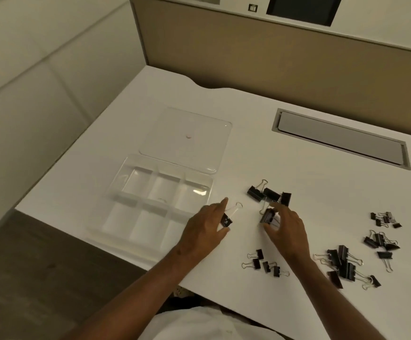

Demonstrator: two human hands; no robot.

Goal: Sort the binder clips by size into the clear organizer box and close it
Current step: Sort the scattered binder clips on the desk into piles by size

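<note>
At 9 o'clock on the bench (pixel 224 114) sits the clear organizer box (pixel 116 192), lid (pixel 187 133) open flat behind it, its 6 compartments apparently bare. Just right of it, the left hand (pixel 204 229) has fingers clamped on 1 large clip (pixel 227 220). At centre, the right hand (pixel 286 227) has fingers closed on another large clip (pixel 267 215). Loose binder clips (pixel 341 261) lie from 12 to 4 o'clock. Sorting looks barely begun; next, the left clip needs carrying to 1 compartment.
</note>
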